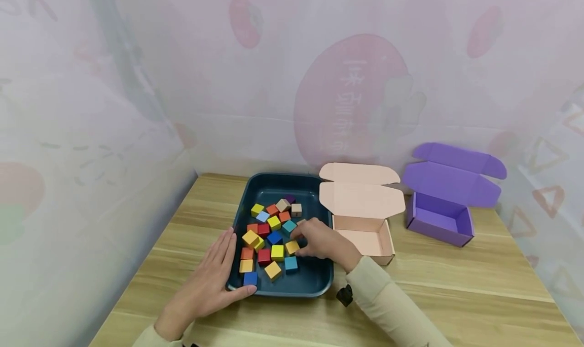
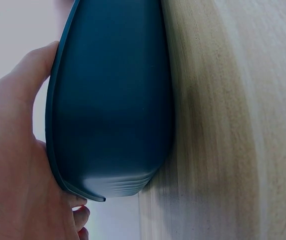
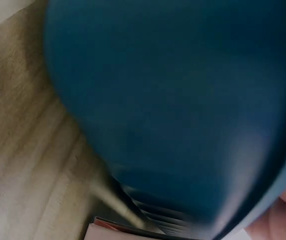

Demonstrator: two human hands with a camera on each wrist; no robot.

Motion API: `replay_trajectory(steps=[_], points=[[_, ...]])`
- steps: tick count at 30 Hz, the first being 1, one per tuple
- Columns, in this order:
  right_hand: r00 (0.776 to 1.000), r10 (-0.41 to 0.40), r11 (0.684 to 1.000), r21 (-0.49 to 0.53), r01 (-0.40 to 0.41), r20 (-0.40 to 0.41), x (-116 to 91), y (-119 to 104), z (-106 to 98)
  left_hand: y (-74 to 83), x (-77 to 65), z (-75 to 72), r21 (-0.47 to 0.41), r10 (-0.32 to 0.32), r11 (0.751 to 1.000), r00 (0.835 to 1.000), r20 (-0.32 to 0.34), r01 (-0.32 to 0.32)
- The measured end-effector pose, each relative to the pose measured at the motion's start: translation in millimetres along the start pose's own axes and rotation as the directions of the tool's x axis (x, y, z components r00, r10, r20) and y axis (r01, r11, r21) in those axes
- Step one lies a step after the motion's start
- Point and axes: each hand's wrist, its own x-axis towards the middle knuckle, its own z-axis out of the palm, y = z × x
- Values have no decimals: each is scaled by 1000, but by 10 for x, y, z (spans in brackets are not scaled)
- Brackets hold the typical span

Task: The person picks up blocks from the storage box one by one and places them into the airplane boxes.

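Two hands are working apart: the left hand (image 1: 211, 277) is resting straight-fingered on the tray (image 1: 311, 280), the right hand (image 1: 323, 240) is curving over blocks (image 1: 277, 252) inside (whether pinching one, I can't tell). They're looking light, stiff, opposite faces inviting a pinch.

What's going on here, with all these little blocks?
A person is busy with small coloured blocks lying in a dark blue-green tray on a wooden table. Their left-hand grip rests along the tray's left side. Their right-hand grip is down among the blocks; whether it holds one is hard to tell. To the tray's right stand a peach box and, farther off, a purple box, both with lids open.
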Motion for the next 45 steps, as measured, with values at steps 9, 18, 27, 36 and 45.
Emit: replay_trajectory(steps=[9, 18, 27, 36, 45], points=[[1000, -4, 1000, -6, 4, -12, 21, -2, 28, 9, -4, -6, -22, 11, 1000, 1000, -5, -11], [999, -2, 1000, 19, 3, -35, -43, -57, -104, 22, -3, -25, -26, 7, 1000, 1000, -1, -7], [996, 7, 998, 61, -1, -89, -247, -87, -372, 18, 6, -31, -17, 5, 1000, 1000, -1, -5], [980, 9, 998, 68, 5, -197, -556, 51, -619, 34, 9, -44, -20, 0, 1000, 1000, 5, 0], [955, 47, 998, 57, -31, -294, -850, 444, -669, 41, 4, -47, -24, -10, 1000, 1000, 7, 10]])
